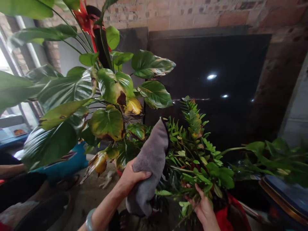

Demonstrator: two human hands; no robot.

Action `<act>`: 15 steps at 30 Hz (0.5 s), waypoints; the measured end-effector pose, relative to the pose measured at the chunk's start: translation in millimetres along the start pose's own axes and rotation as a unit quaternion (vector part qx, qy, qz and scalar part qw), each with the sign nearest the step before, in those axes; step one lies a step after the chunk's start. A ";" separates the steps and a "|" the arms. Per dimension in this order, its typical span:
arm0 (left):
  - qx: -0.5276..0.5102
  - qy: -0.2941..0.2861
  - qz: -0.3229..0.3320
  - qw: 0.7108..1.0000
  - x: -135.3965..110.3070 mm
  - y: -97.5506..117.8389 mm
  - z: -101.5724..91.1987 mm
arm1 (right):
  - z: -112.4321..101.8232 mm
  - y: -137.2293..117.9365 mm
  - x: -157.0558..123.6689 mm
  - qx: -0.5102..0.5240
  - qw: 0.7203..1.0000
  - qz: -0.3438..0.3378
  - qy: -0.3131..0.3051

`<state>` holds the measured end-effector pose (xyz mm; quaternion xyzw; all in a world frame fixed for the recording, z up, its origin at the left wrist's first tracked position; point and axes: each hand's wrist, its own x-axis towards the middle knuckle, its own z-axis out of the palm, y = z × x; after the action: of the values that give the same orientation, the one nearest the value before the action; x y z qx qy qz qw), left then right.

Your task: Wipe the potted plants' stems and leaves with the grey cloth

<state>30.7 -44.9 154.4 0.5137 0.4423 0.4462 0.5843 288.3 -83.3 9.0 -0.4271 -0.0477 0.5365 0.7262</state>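
My left hand point(131, 178) is closed around a grey cloth point(150, 163), which hangs down and rises to a point among the leaves. My right hand point(204, 207) reaches into a small-leaved green plant point(194, 150) and its fingers close on the stems near the base. A tall plant with big broad leaves point(108, 96), some yellowed and browned at the edges, stands to the left of the cloth. A bangle point(88, 219) sits on my left wrist.
A large dark screen point(216, 86) fills the brick wall behind the plants. A red pot point(234, 215) sits low on the right beside a dark tray point(284, 195). Another person's arm point(12, 170) lies at the far left near a blue object point(64, 163).
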 end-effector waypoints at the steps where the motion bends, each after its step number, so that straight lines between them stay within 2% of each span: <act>1: 0.048 0.004 0.006 0.999 1.1 -10.0 -0.4 | -0.4 1.1 0.5 0.000 1.000 -0.002 -0.003; 3: 0.209 -0.025 0.016 0.977 -4.9 -34.3 -2.7 | -2.9 3.2 0.8 0.002 1.000 -0.008 -0.004; 5: 0.374 -0.113 0.039 0.920 -18.0 -51.8 -6.5 | -6.6 4.5 0.7 0.002 1.000 -0.012 -0.001; 7: 0.440 -0.201 0.071 0.872 -29.9 -53.2 -10.2 | -9.5 4.5 0.7 -0.002 1.000 -0.012 -0.001; 8: 0.433 -0.215 0.088 0.871 -32.7 -47.9 -11.3 | -10.0 4.0 0.7 -0.005 1.000 -0.012 0.000; 9: 0.408 -0.197 0.102 0.885 -32.8 -39.7 -11.8 | -9.7 3.2 0.7 -0.007 1.000 -0.011 0.002; 10: 0.369 -0.154 0.111 0.910 -30.1 -30.2 -11.6 | -8.7 2.2 0.6 -0.009 1.000 -0.009 0.004; 12: 0.260 -0.022 0.115 0.959 -19.0 -13.3 -10.1 | -5.1 0.2 -0.1 -0.012 1.000 -0.005 0.005; 14: 0.149 0.081 0.105 0.980 -7.3 -7.7 -8.2 | -0.9 -1.2 -1.6 -0.017 1.000 -0.003 0.004; 15: 0.115 0.098 0.095 0.984 -3.8 -10.9 -7.6 | 0.7 -1.5 -2.5 -0.019 1.000 -0.002 0.004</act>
<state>23.2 -47.9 143.2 0.5710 0.4953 0.4936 0.4301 288.0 -85.0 11.4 -0.4425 -0.0556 0.5323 0.7195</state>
